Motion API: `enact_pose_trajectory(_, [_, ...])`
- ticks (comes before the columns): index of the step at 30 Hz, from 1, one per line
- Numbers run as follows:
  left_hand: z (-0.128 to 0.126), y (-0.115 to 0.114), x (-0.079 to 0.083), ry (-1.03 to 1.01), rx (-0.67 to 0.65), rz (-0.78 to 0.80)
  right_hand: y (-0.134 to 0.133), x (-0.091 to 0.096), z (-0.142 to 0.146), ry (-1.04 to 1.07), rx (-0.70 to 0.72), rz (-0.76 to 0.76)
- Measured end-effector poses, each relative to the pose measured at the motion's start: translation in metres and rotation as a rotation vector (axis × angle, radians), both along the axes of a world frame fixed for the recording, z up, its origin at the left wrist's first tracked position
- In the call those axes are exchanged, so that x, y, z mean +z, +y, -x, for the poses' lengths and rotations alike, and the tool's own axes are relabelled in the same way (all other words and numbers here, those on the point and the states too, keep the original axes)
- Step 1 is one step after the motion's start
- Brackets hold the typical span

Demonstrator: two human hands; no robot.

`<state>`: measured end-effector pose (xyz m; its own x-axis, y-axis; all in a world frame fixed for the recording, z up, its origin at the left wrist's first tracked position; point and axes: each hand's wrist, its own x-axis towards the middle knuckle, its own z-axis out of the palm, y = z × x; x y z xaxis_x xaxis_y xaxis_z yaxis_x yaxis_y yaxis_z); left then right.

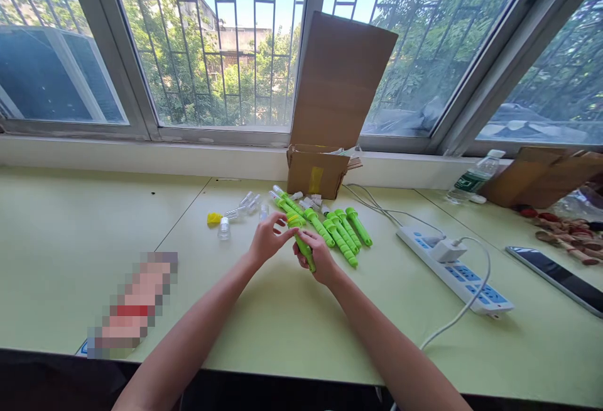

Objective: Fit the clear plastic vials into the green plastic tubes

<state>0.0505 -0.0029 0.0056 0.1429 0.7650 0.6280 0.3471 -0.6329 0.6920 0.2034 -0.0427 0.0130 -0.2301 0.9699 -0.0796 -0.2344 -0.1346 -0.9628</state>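
Note:
Above the table, my right hand (316,255) is closed round the lower part of a green plastic tube (305,251) with a flared top. My left hand (271,239) pinches the tube's upper end, where a yellow band (295,220) shows. The fingers partly hide the tube. Just beyond my hands lies a loose group of similar green ribbed tubes (341,241). Left of them are several clear plastic caps (224,229) and a small yellow piece (214,219). More small white and clear pieces (311,201) lie behind the green tubes.
An open cardboard box (311,172) stands against the window sill. To the right are a white power strip (455,269) with a plugged-in charger and cable, a phone (556,279), a water bottle (475,178) and wooden pieces (570,235). A blurred-out item (136,304) lies front left.

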Motion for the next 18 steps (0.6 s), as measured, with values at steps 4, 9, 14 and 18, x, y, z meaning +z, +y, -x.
enact_pose_trajectory(4, [0.0016,0.0012,-0.0016,0.014,-0.006,0.012,-0.0024,0.0029,0.0014,-0.012,0.001,-0.005])
enact_pose_trajectory(9, [0.0021,0.0020,-0.0019,-0.001,-0.003,0.018,-0.0004,0.0023,0.0025,-0.030,-0.059,-0.040])
enact_pose_trajectory(14, [0.0014,0.0013,-0.0013,-0.006,-0.008,0.034,0.0035,-0.0014,0.0004,-0.025,-0.069,-0.082])
enact_pose_trajectory(18, [0.0017,0.0005,-0.0006,-0.002,-0.014,0.021,0.0044,-0.0012,-0.0011,-0.048,-0.007,-0.105])
